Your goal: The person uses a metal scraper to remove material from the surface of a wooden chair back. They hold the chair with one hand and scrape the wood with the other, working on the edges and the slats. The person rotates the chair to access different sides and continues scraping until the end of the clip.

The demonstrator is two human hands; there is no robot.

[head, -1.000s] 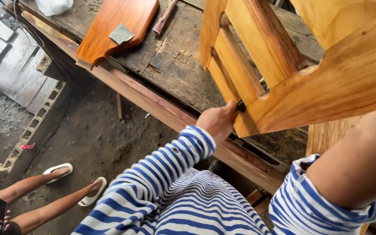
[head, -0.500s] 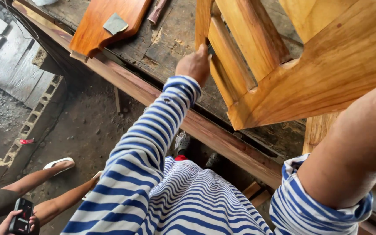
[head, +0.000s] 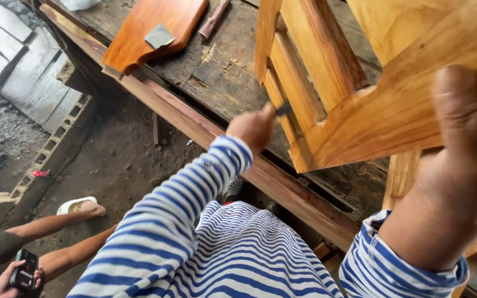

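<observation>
Just one view here, a head cam looking steeply down and a bit forward over the wearer's striped chest. It sits really close: the right hand [head: 465, 165] nearly fills that edge, blurry. The desk [head: 216, 77] runs diagonally across the top, dirt floor [head: 117, 165] below left. There's no second view, so nothing overlaps.

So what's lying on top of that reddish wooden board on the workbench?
A small grey square sheet lies on the reddish wooden board. Whatever is beneath that sheet is covered.
</observation>
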